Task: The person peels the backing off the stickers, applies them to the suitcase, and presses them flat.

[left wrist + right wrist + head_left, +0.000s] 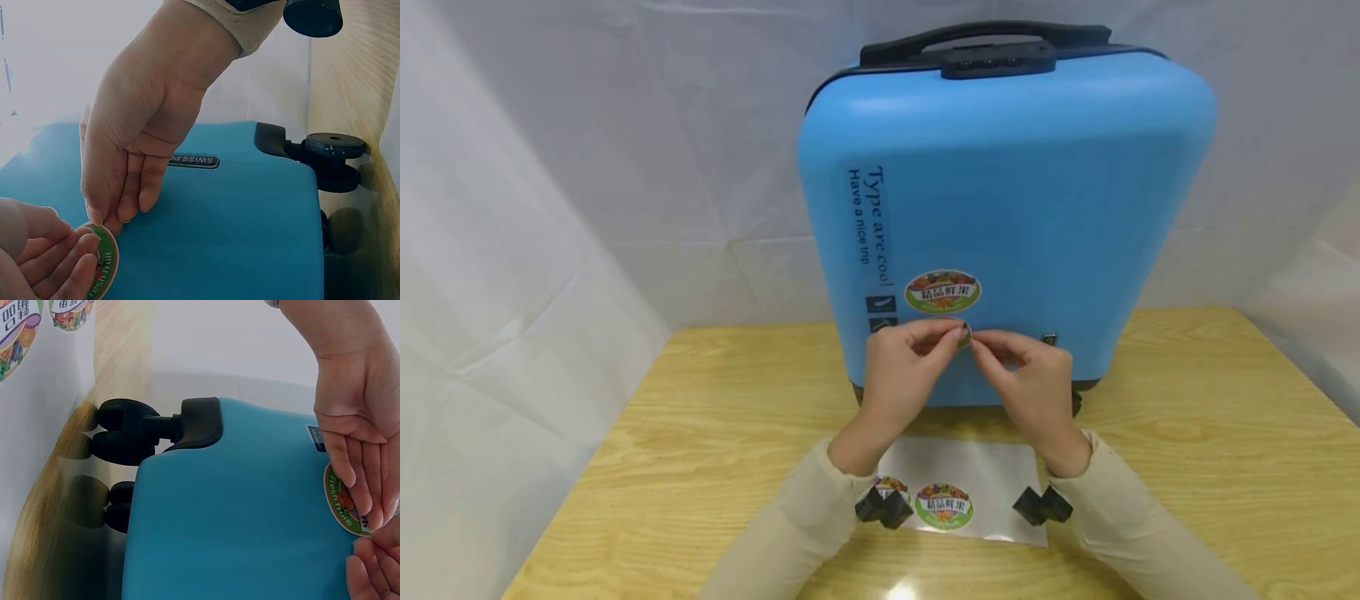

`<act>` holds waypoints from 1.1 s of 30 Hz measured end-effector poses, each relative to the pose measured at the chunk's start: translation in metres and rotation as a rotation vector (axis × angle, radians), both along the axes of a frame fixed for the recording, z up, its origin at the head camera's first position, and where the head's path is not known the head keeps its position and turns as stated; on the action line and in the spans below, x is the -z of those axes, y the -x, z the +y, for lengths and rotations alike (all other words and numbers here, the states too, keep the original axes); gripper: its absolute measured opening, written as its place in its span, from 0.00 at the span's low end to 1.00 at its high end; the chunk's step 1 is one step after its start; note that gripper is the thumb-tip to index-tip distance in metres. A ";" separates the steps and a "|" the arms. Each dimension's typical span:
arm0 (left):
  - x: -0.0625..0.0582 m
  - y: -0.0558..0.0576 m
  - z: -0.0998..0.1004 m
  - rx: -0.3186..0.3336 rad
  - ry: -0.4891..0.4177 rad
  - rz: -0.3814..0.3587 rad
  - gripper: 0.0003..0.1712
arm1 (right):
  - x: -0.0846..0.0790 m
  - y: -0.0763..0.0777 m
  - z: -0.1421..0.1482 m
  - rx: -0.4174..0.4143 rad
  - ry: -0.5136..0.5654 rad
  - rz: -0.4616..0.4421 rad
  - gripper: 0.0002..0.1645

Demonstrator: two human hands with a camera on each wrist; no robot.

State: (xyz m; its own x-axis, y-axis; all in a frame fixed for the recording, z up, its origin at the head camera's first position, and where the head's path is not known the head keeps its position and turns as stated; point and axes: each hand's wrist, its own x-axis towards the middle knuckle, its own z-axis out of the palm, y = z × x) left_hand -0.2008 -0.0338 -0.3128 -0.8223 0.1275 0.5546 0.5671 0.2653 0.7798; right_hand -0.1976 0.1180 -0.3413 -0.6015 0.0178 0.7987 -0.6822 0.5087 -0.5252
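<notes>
In the head view, my left hand and my right hand meet before the lower front of a blue suitcase. Their thumbs and fingertips pinch the edge of an oval fruit sticker, mostly hidden by fingers. Just above, another oval fruit sticker lies flat on the suitcase. Both wrist views show a green-rimmed "Fresh fruit" sticker beside the fingertips; I cannot tell which of the two it is. In the right wrist view, my left hand reaches down from the top.
Beneath my forearms, a white sticker sheet with two visible fruit stickers lies on the wooden table. The suitcase stands upright on black wheels, its carry handle on top. White cloth hangs behind and beside the table.
</notes>
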 end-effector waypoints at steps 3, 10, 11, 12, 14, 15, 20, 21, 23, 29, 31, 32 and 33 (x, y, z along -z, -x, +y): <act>0.001 0.000 0.000 0.005 -0.003 0.003 0.09 | 0.000 0.000 0.000 -0.005 0.005 0.000 0.06; 0.001 0.001 0.000 0.016 -0.016 0.000 0.09 | -0.001 0.000 -0.001 -0.006 0.009 -0.002 0.06; 0.001 0.001 0.000 0.016 -0.014 0.003 0.09 | -0.001 0.000 -0.001 -0.004 0.009 -0.004 0.06; 0.002 0.001 0.000 0.014 -0.011 0.005 0.09 | -0.001 0.000 0.000 -0.002 0.010 -0.005 0.06; 0.001 0.001 0.000 0.012 -0.006 0.010 0.09 | -0.001 0.000 0.000 0.000 0.016 -0.009 0.06; 0.001 0.001 0.001 0.011 -0.002 0.012 0.09 | -0.001 0.000 0.000 0.002 0.018 -0.011 0.06; 0.003 0.002 0.001 0.007 0.009 0.015 0.09 | -0.002 -0.001 0.001 -0.007 0.031 -0.011 0.06; 0.003 0.002 0.001 0.005 0.013 0.015 0.09 | -0.003 -0.001 0.000 -0.010 0.032 -0.010 0.06; 0.003 0.002 0.001 0.003 0.016 0.012 0.09 | -0.003 -0.001 0.000 -0.017 0.034 -0.009 0.06; 0.003 0.001 0.001 -0.004 0.022 0.016 0.09 | -0.003 -0.001 0.000 -0.016 0.034 -0.017 0.06; 0.004 0.001 0.001 -0.004 0.023 0.017 0.09 | -0.003 -0.001 0.000 -0.014 0.033 -0.020 0.06; 0.004 0.001 0.002 -0.005 0.025 0.015 0.09 | -0.003 -0.001 0.000 -0.011 0.032 -0.022 0.06; 0.004 0.001 0.002 -0.006 0.026 0.014 0.09 | -0.003 -0.001 0.001 -0.008 0.032 -0.023 0.06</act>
